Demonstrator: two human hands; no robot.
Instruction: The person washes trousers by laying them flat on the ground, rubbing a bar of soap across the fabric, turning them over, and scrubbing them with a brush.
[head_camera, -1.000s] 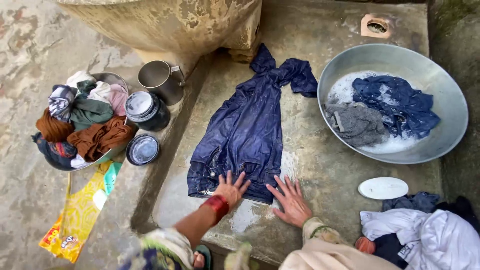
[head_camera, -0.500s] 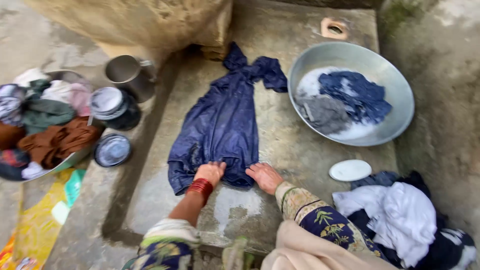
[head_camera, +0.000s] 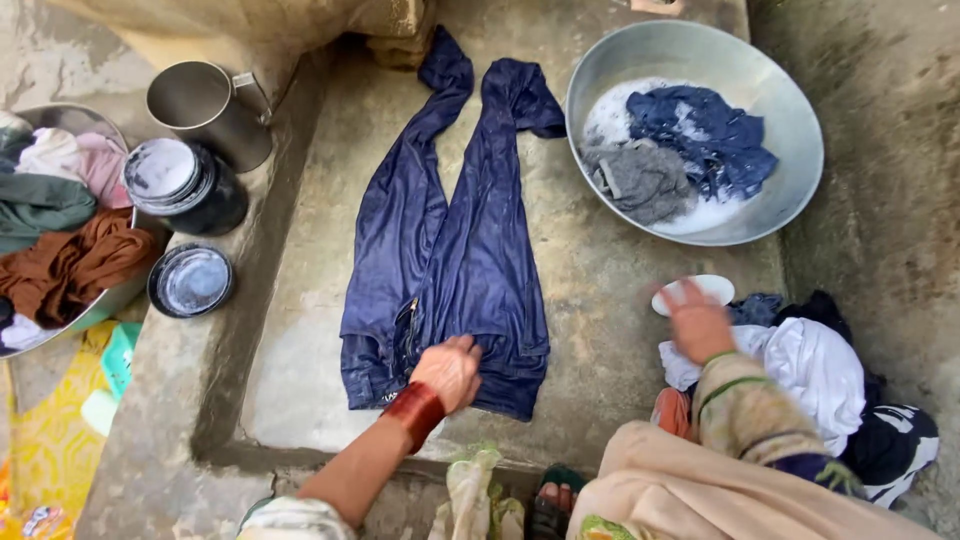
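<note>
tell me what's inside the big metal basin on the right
Inside the metal basin: a blue garment and a grey garment in soapy water. Anything beneath them is hidden.

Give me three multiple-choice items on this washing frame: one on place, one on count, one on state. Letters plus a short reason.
1. Where does the left hand rest?
A. On the waist end of the dark blue trousers
B. Inside the metal basin
C. On the metal mug

2. How many garments lie in the metal basin?
A. One
B. Two
C. Four

3. How do the trousers lie?
A. Bunched in a heap
B. Hung over a line
C. Spread flat on the concrete slab, legs pointing away from the person

Answers:
1 A: the hand sits by the zip at the waistband.
2 B: a blue garment and a grey garment lie in suds.
3 C: both legs stretch out flat toward the wall. The right hand is blurred, over the small white dish.
</note>
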